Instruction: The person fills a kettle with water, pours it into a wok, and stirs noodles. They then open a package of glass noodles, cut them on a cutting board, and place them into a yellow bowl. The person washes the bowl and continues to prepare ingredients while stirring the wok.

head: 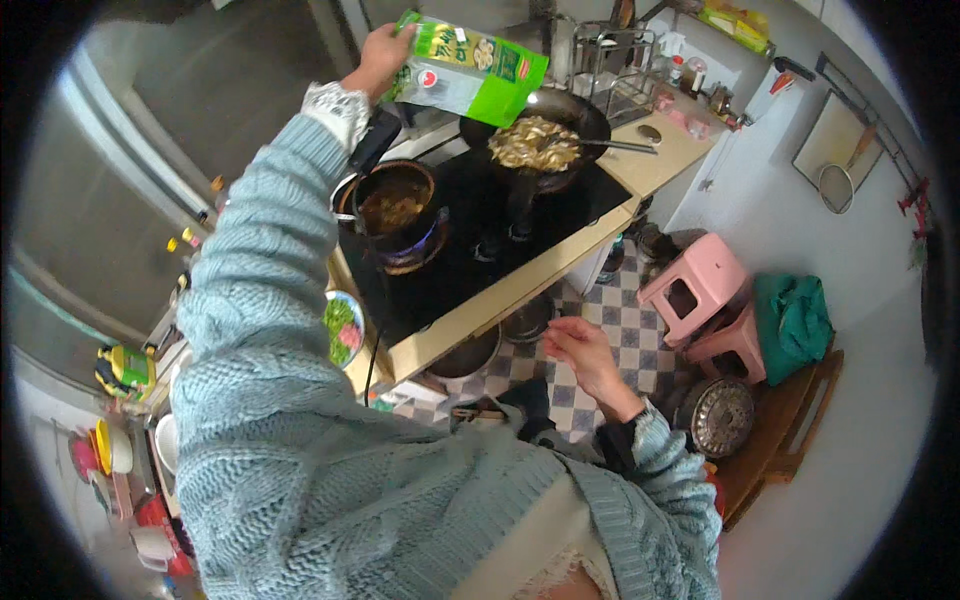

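My left hand (386, 60) is raised over the far part of the cooktop, gripping one end of a green-and-clear plastic food bag (472, 71) that bears printing. The bag's lower end hangs over the rim of a dark wok (592, 112). Sliced pale-brown food, apparently mushrooms, (529, 144) lies in the wok. A pair of chopsticks (619, 144) rests across the wok's right rim. My right hand (589, 360) hovers in front of the counter edge, fingers loosely curled, with nothing visible in it. Left of the wok, a pot (394, 199) of dark broth sits over a blue flame.
A bowl of chopped greens and pink pieces (343, 330) stands at the cooktop's left, partly behind my sleeve. Behind the wok is a metal rack (611, 67). Pink plastic stools (701, 281), a green cloth (791, 322) and a wooden bench (787, 442) stand along the right wall.
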A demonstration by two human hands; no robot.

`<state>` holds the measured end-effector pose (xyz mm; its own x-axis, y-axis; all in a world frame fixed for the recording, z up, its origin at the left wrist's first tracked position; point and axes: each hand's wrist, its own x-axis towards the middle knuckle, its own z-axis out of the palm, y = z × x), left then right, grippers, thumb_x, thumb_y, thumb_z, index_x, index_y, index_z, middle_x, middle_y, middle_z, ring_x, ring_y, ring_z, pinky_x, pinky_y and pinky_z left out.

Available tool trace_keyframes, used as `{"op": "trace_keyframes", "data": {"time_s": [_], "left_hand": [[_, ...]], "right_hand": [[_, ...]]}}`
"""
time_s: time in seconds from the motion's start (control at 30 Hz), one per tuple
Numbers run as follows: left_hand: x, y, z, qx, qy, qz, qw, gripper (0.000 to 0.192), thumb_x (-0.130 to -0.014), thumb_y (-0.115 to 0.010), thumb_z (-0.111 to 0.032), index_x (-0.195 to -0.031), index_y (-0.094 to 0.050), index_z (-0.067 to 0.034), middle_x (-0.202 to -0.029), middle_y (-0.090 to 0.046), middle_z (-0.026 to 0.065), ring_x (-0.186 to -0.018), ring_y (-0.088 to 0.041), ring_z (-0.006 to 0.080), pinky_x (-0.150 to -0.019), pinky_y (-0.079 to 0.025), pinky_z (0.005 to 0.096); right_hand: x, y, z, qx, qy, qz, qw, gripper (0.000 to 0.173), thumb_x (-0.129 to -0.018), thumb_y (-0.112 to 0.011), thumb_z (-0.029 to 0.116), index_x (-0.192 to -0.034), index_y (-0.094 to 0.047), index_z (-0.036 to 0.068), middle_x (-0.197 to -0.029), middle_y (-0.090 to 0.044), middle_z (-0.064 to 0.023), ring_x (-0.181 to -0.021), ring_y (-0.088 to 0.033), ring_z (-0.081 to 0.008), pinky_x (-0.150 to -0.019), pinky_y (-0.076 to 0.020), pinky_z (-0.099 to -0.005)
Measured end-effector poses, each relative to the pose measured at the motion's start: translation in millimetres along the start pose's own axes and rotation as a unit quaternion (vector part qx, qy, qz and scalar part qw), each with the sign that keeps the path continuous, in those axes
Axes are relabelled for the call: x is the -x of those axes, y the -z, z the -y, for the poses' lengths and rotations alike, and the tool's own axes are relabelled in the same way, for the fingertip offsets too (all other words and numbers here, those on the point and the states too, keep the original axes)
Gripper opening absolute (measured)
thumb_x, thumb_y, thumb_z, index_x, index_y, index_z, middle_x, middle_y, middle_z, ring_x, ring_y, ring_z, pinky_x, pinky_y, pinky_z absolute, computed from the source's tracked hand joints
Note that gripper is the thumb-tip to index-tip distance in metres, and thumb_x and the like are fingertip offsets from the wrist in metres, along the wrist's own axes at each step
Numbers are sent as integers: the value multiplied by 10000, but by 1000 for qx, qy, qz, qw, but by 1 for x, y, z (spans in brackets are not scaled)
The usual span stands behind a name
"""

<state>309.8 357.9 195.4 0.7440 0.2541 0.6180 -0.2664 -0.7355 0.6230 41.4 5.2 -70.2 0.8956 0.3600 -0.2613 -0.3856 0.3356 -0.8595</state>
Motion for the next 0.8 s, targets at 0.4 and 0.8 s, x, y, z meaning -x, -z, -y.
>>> {"op": "trace_keyframes", "data": {"time_s": [0.4, 0.8], "left_hand": [[-106, -181, 29, -287, -188, 118, 932, 337, -887, -525, -320, -1016, -594, -17, -991, -600, 213, -918, -575, 351, -778, -445, 464], [-119, -127, 11, -204, -113, 129, 964, 309, -851, -546, -228, -1035, -595, 16, -943, -597, 237, -781, -582, 354, -715, -454, 450]], "right_hand": [[-90, 113, 69, -17, 34, -94, 995, 115, -881, -581, 31, -995, -590, 19, -868, -630, -56, -756, -617, -147, -683, -536, -277], [-243, 105, 212, 412, 432, -95, 796, 130, -823, -611, 32, -950, -641, 33, -816, -586, -115, -714, -575, -219, -626, -453, -311]]}}
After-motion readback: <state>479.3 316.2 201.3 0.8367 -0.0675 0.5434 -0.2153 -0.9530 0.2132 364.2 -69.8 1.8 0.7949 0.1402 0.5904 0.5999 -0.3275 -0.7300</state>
